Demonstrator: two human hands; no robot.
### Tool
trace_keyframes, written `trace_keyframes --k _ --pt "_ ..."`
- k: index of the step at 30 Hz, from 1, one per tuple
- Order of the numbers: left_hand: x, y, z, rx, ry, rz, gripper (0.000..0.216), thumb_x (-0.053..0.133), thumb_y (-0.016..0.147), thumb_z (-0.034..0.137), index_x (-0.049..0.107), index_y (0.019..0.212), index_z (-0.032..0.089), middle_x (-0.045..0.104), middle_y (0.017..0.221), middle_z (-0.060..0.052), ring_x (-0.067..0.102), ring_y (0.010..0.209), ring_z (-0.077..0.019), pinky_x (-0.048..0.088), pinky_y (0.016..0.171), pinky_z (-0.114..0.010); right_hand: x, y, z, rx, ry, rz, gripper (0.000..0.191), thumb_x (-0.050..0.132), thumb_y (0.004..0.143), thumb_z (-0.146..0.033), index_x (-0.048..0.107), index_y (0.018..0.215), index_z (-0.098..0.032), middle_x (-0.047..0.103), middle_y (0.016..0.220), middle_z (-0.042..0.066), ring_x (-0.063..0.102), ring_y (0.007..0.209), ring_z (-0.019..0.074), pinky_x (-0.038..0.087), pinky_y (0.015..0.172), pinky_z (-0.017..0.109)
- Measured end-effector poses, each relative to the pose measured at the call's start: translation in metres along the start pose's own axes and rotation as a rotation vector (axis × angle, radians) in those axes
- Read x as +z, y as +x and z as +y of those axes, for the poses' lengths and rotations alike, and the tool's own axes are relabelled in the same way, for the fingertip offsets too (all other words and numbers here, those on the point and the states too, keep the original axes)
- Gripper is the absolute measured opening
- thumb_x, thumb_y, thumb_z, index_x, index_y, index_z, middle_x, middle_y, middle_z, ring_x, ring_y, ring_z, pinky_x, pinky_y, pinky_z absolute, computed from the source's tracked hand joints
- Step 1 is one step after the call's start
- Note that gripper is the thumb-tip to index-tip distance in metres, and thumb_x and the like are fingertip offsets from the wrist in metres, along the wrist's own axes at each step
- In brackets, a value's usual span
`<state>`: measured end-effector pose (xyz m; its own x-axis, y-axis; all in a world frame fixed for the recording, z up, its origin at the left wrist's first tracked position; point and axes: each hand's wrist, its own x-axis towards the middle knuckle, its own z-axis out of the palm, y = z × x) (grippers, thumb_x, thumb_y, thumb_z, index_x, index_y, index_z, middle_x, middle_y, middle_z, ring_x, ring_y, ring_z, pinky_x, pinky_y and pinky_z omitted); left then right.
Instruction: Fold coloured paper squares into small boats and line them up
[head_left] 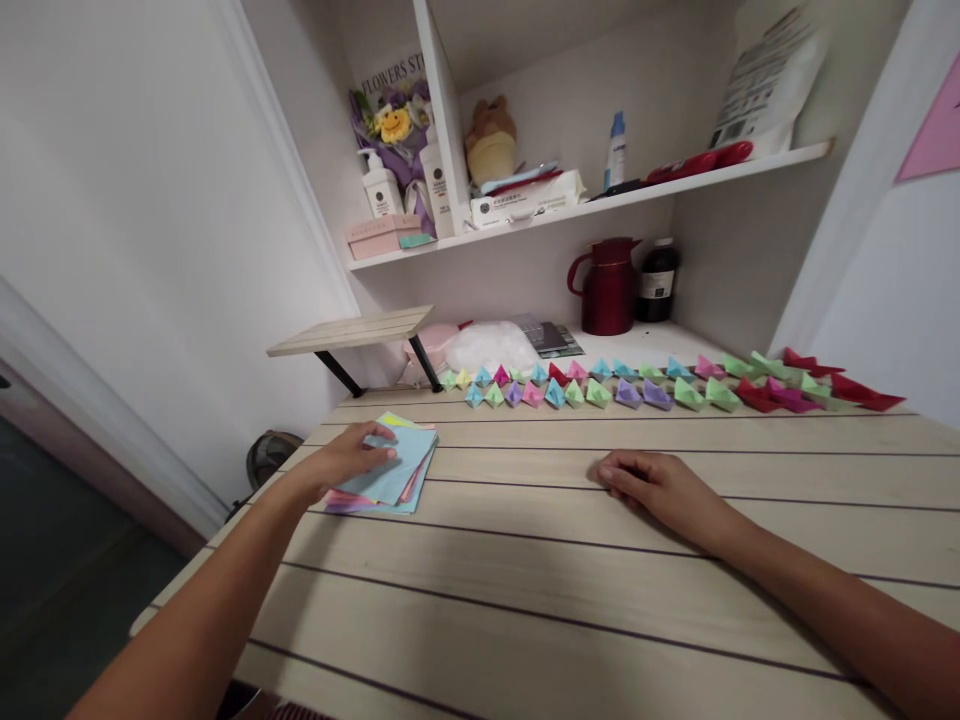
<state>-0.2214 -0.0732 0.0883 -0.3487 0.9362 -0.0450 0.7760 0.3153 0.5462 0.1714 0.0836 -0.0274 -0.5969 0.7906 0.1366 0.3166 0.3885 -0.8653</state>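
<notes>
My left hand (355, 456) rests at the left side of a loose stack of coloured square papers (403, 470), light blue on top with yellow, pink and purple edges showing. Its thumb and fingers are apart over the top sheet and grip nothing that I can see. Farther right, my right hand (651, 486) lies on the tabletop with its fingers curled in and nothing visible in them. Along the back of the table stand two rows of small folded paper boats (555, 392) in many colours, beyond both hands.
The wooden tabletop (480, 590) has dark grooves. A small raised stand (360, 328) is at the back left. Behind the boats are a white plastic bag (491, 345), a red jug (609, 288) and a dark bottle (658, 282). Above, a white shelf (645, 192) holds bottles and a plush toy (491, 140).
</notes>
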Motion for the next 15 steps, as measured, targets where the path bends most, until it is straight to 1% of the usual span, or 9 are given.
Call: trace_keyframes --k 1,3,4,5,6,8,10,12,15 --pt "-0.002 -0.003 0.003 0.042 0.032 0.031 0.053 0.061 0.073 0.059 0.060 0.112 0.023 0.055 0.126 -0.010 0.052 0.115 -0.0284 0.043 0.091 -0.038 0.000 0.000 0.000 -0.003 0.004 0.002 0.034 0.053 0.085 -0.050 0.068 0.081 -0.020 0.056 0.063 -0.001 0.047 0.056 0.0129 0.037 0.054 0.025" --pt "-0.007 -0.008 0.009 0.131 0.107 0.069 0.053 0.066 0.070 0.053 0.059 0.115 0.027 0.036 0.148 -0.009 0.032 0.136 -0.0316 0.028 0.108 -0.043 0.000 0.000 0.000 -0.008 0.003 0.000 0.035 0.053 0.086 -0.050 0.068 0.081 -0.019 0.055 0.062 -0.001 0.046 0.056 0.0129 0.037 0.054 0.025" --pt "-0.009 -0.011 0.011 0.175 0.169 0.049 0.055 0.069 0.069 0.049 0.058 0.118 0.028 0.027 0.154 -0.007 0.022 0.141 -0.0326 0.020 0.112 -0.046 0.000 0.000 0.001 -0.007 -0.001 -0.002 0.035 0.053 0.086 -0.050 0.068 0.081 -0.019 0.055 0.062 -0.001 0.046 0.055 0.0129 0.037 0.054 0.025" --pt "-0.010 -0.013 0.012 0.211 0.237 -0.001 0.059 0.072 0.067 0.046 0.056 0.122 0.029 0.024 0.156 -0.006 0.019 0.142 -0.0333 0.016 0.114 -0.047 0.000 0.000 0.001 -0.006 -0.006 -0.004 0.035 0.052 0.086 -0.051 0.068 0.081 -0.019 0.055 0.061 -0.001 0.046 0.055 0.0129 0.037 0.054 0.025" --pt "-0.010 -0.016 0.013 0.238 0.301 -0.071 0.064 0.073 0.067 0.044 0.054 0.127 0.030 0.026 0.157 -0.006 0.021 0.142 -0.0337 0.016 0.114 -0.048 0.000 0.000 0.001 -0.006 -0.010 -0.007 0.035 0.052 0.086 -0.051 0.068 0.082 -0.019 0.055 0.061 -0.001 0.046 0.056 0.0130 0.037 0.054 0.025" --pt "-0.010 -0.020 0.013 0.258 0.391 -0.232 0.073 0.074 0.067 0.043 0.049 0.134 0.028 0.038 0.152 -0.009 0.037 0.136 -0.0329 0.026 0.111 -0.044 0.000 0.000 0.001 -0.012 -0.011 -0.006 0.035 0.053 0.086 -0.051 0.068 0.082 -0.019 0.056 0.062 0.000 0.047 0.056 0.0134 0.038 0.054 0.025" --pt "-0.008 -0.022 0.011 0.246 0.402 -0.333 0.078 0.076 0.064 0.042 0.048 0.136 0.027 0.048 0.145 -0.009 0.047 0.129 -0.0305 0.035 0.106 -0.037 -0.001 0.000 -0.001 -0.021 -0.005 0.000 0.036 0.053 0.085 -0.051 0.069 0.081 -0.020 0.057 0.063 0.000 0.048 0.057 0.0137 0.038 0.054 0.025" --pt "-0.007 -0.024 0.008 0.238 0.406 -0.378 0.079 0.074 0.066 0.044 0.047 0.137 0.026 0.048 0.146 -0.008 0.047 0.129 -0.0289 0.035 0.107 -0.035 -0.001 0.000 -0.002 -0.022 0.000 0.002 0.036 0.054 0.085 -0.052 0.069 0.080 -0.020 0.057 0.062 0.000 0.048 0.056 0.0137 0.038 0.054 0.025" --pt "-0.006 -0.023 0.004 0.235 0.398 -0.392 0.074 0.068 0.072 0.047 0.044 0.139 0.026 0.043 0.149 -0.008 0.042 0.134 -0.0265 0.030 0.110 -0.034 -0.001 -0.001 -0.002 -0.012 -0.001 0.000 0.036 0.053 0.085 -0.052 0.068 0.080 -0.020 0.056 0.062 0.000 0.047 0.056 0.0137 0.038 0.055 0.026"
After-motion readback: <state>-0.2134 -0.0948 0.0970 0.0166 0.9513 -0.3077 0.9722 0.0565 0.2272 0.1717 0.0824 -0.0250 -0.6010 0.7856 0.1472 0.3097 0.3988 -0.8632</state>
